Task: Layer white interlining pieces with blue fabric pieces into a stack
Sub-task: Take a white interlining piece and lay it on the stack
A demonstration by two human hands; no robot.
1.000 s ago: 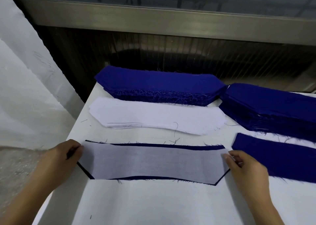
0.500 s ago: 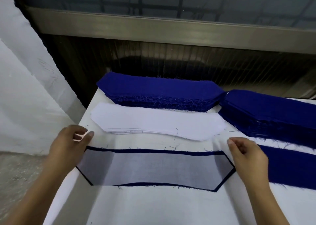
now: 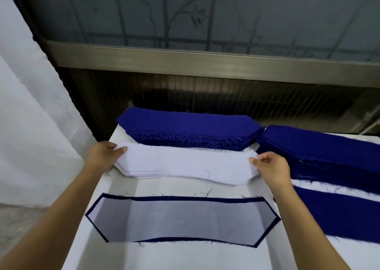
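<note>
Where the table (image 3: 185,257) comes closest: a white sheet (image 3: 183,220) lies flat on a blue piece (image 3: 185,198), the blue showing as a thin border all round.
Right of that: a long blue strip (image 3: 339,214) lies flat, apart from the layered pair.
Middle: a pile of white sheets (image 3: 185,164) sits behind the layered pair.
Left hand (image 3: 100,156): fingers curled round the pile's left end, thumb on top.
Right hand (image 3: 273,167): thumb and fingers pinch the pile's right end, its edge slightly lifted.
Far side: a thick blue pile (image 3: 189,128) just behind the white one; a second blue pile (image 3: 329,152) meets its right end.
</note>
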